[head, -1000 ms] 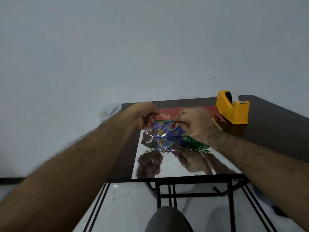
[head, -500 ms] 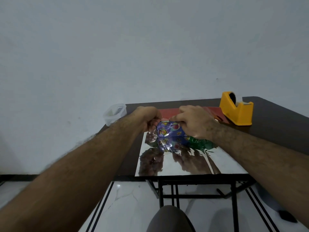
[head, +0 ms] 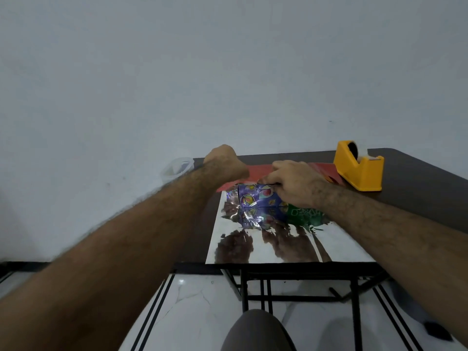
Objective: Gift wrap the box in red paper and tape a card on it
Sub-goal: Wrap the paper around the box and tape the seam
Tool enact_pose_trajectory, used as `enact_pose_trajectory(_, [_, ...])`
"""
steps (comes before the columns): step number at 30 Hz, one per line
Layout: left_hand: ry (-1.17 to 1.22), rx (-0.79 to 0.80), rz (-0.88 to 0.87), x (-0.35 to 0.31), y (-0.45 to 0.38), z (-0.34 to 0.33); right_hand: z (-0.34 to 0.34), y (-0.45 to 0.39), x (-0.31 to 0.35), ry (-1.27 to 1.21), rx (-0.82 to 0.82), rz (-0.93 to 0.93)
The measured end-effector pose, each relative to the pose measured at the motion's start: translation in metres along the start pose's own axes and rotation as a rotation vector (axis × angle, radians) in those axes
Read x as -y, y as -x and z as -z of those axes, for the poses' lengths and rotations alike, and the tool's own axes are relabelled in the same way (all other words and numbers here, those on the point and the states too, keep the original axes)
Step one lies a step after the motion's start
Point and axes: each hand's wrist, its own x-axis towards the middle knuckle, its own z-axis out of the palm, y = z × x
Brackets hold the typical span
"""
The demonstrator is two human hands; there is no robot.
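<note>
A box [head: 255,198] with a purple patterned face stands on a silver reflective sheet [head: 278,247] on the dark table; a green patterned part [head: 304,212] shows at its right. Red paper [head: 255,171] lies just behind the box. My left hand [head: 224,164] is beyond the box's far left corner, fingers curled away from view over the red paper's edge. On the box's top lies my right hand [head: 295,184], with its fingertips pinching the red paper at the far top edge. No card is visible.
A yellow tape dispenser [head: 359,171] stands at the far right on the red paper's corner. A clear plastic container [head: 177,168] sits at the table's [head: 417,193] far left corner. The table's front edge is near my knee [head: 255,330].
My left hand has moved from the box's top left corner farther back and up. The right hand stays on the box's top. The view has tilted slightly.
</note>
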Motion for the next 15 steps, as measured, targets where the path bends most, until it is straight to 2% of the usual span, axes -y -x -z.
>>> enact_pose_trajectory(2, [0.043, 0.005, -0.126, 0.002, -0.003, -0.005, -0.001, 0.001, -0.001, -0.011, -0.008, -0.001])
enact_pose_trajectory(4, [0.022, 0.074, -0.246, 0.007, -0.001, -0.011, -0.002, 0.002, -0.002, -0.022, -0.021, 0.001])
enact_pose_trajectory(9, [-0.005, 0.077, -0.394, 0.035, -0.006, -0.019, -0.003, 0.006, -0.002, -0.045, -0.033, -0.019])
enact_pose_trajectory(15, [-0.234, 0.065, -0.566, 0.043, -0.005, -0.006, -0.004, 0.007, 0.000, -0.044, -0.041, -0.037])
